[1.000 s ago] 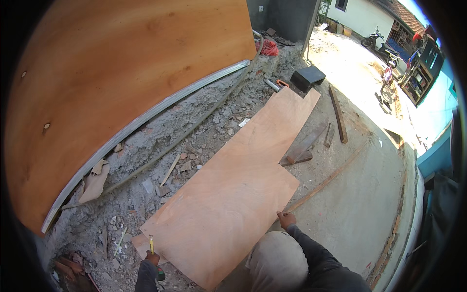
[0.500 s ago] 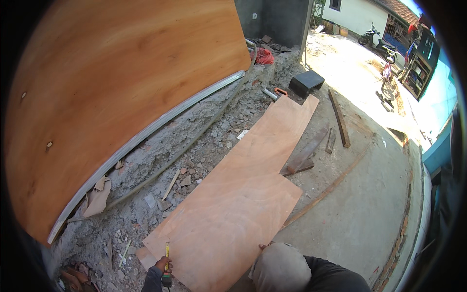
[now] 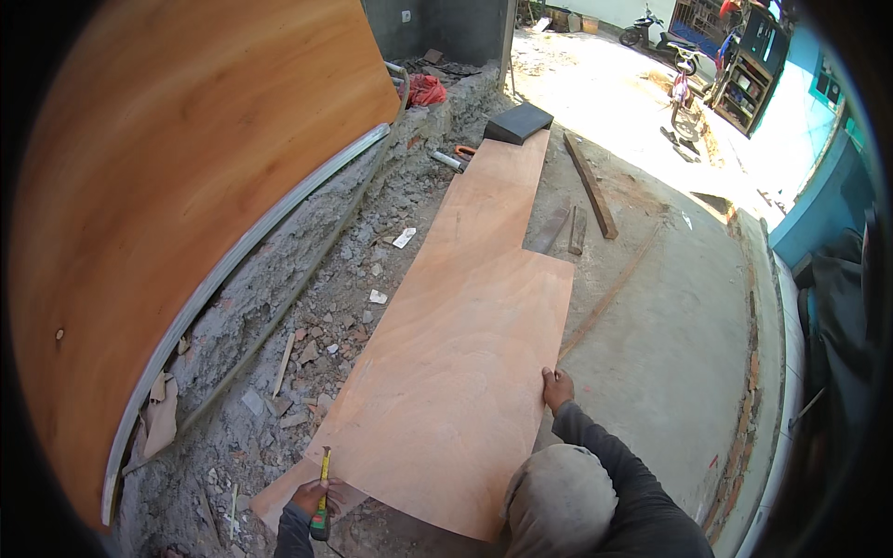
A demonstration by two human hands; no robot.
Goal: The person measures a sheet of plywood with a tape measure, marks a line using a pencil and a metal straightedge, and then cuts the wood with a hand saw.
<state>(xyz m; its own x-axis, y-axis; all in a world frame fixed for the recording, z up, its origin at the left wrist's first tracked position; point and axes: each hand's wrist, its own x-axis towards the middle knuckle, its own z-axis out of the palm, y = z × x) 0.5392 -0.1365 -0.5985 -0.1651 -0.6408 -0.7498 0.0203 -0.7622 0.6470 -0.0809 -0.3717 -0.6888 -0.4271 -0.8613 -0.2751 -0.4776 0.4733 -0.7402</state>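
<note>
A long, thin plywood sheet (image 3: 446,344) with a notch in its right side stretches away from me along the ground. Near its close left corner, my left hand (image 3: 310,498) is closed around a green and black tape measure (image 3: 320,527), with a short yellow blade pulled out and pointing away. My right hand (image 3: 557,389) grips the sheet's right edge, fingers bent over it. Another flat piece of plywood (image 3: 270,498) shows partly beneath the near left corner. A rounded, cloth-covered grey shape (image 3: 565,493), seemingly my knee, is beside the sheet.
A large varnished board (image 3: 205,186) leans on the left behind a pale metal strip (image 3: 251,223). Rubble (image 3: 321,349) and a hose (image 3: 302,279) lie alongside. At the sheet's far end stands a black box (image 3: 518,123). Timber pieces (image 3: 589,186) rest on the concrete.
My right hand has moved forward along the sheet's right edge. The sheet has shifted, its far end now reaching the black box and its near left corner baring more of the piece beneath.
</note>
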